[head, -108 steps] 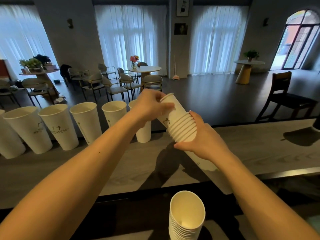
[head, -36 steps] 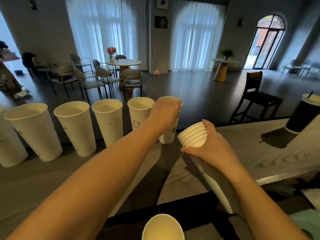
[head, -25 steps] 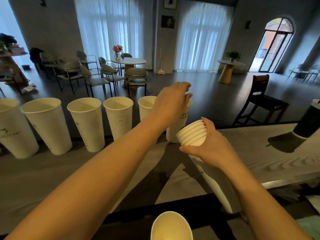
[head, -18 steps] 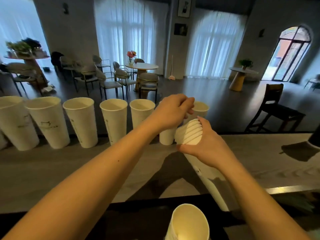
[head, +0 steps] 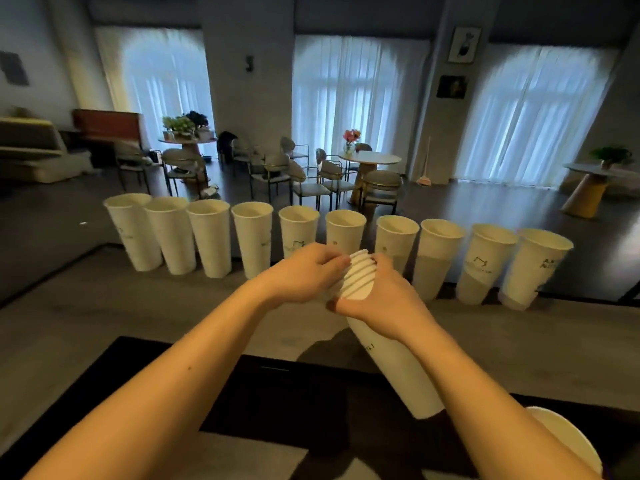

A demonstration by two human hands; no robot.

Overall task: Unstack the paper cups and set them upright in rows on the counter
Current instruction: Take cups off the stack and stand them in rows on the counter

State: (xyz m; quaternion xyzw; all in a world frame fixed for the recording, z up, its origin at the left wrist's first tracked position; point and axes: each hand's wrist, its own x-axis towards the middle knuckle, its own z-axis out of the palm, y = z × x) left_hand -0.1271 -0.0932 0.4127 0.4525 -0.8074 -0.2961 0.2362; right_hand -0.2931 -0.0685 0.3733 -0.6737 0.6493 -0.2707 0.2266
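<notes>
So half a second ago the left hand (head: pixel 304 271) was just coming off the cup it had parked on the counter; now it's back at the stack, fingertips pinching the top rim. That means another cup is down, and the far row of tall white paper cups (head: pixel 332 244) on the grey wood-grain counter (head: pixel 86 317) now counts ten in view, all upright, mouths up, roughly shoulder to shoulder along the far edge. My guess is the next cup is about to get peeled off.

The nested stack of white paper cups (head: pixel 381 337) is held above the counter, tilted with the rims pointing away and up. You can see maybe six ribbed rims fanned out at the top, and a small dark logo on the side. The right hand (head: pixel 384 299) is wrapped around it just below those rims.

Another stack's rim (head: pixel 568 441) pokes in at the near right corner.
</notes>
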